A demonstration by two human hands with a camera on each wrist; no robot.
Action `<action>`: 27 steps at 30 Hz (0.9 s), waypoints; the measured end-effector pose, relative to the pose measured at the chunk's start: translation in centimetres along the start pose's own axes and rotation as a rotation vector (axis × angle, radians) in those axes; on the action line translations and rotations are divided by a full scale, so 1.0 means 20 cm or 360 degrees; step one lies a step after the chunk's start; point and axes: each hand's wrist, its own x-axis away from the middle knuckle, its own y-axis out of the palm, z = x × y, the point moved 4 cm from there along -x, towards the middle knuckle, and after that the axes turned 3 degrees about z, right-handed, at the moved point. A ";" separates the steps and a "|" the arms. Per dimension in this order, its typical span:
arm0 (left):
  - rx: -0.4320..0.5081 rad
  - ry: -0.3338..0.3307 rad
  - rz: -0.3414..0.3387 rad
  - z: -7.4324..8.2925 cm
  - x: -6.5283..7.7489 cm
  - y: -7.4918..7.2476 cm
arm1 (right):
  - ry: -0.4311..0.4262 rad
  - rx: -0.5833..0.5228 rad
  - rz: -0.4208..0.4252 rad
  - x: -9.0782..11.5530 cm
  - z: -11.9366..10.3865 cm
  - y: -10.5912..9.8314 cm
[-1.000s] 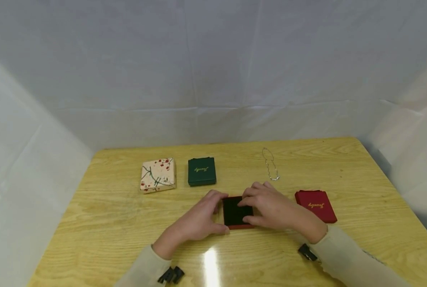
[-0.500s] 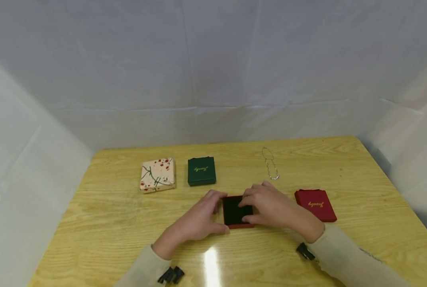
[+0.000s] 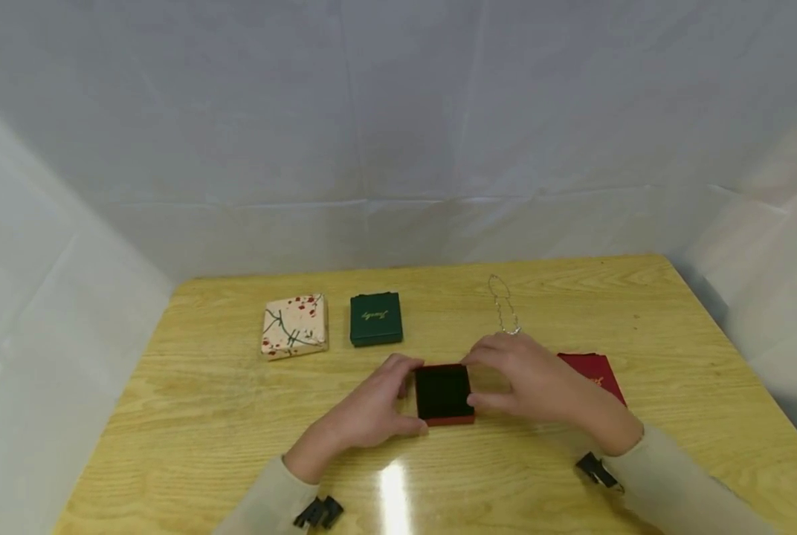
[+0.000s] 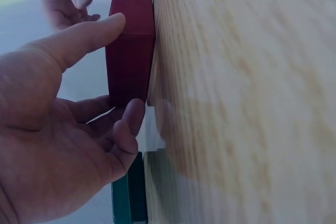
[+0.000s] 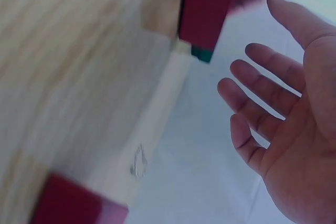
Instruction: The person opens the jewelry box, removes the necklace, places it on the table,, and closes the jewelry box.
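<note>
An open red jewelry box base (image 3: pixel 450 420) with a black inside lies on the table between my hands. My left hand (image 3: pixel 370 407) holds its left side, thumb at the near corner and fingers at the far one. In the left wrist view the thumb lies along the box's red wall (image 4: pixel 128 66). My right hand (image 3: pixel 535 383) is at the box's right side, fingers spread and holding nothing; the right wrist view shows them apart from the box. A red lid (image 3: pixel 592 369) with gold lettering lies to the right, partly hidden behind my right hand.
A silver necklace (image 3: pixel 499 297) lies stretched out beyond my right hand. Farther back on the left are a green jewelry box (image 3: pixel 376 319) and a cream box (image 3: pixel 294 327) with a floral print. White sheeting (image 3: pixel 398 134) hangs behind the wooden table (image 3: pixel 238 423).
My right hand has drawn back from over the black inside of the red box to its right edge, fingers parting. It now covers part of the red lid. The left hand has stayed put.
</note>
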 end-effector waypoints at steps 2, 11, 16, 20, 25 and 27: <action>-0.0001 -0.0007 0.0001 0.00 0.00 0.00 | 0.0043 0.0001 -0.0003 0.02 0.02 -0.03; 0.0017 -0.0025 -0.0009 0.00 0.00 -0.01 | 0.0229 0.0013 -0.0075 0.16 0.19 -0.13; 0.0011 -0.0017 -0.0003 -0.01 0.00 0.00 | 0.0329 0.0044 -0.0127 0.26 0.28 -0.16; 0.0008 -0.0012 -0.0007 -0.01 0.00 0.01 | 0.0394 0.0062 -0.0176 0.32 0.34 -0.17; 0.0009 -0.0009 -0.0010 -0.02 0.00 0.01 | 0.0442 0.0069 -0.0238 0.40 0.40 -0.16; 0.0015 -0.0008 -0.0010 -0.02 0.00 0.01 | 0.0454 0.0077 -0.0255 0.43 0.42 -0.16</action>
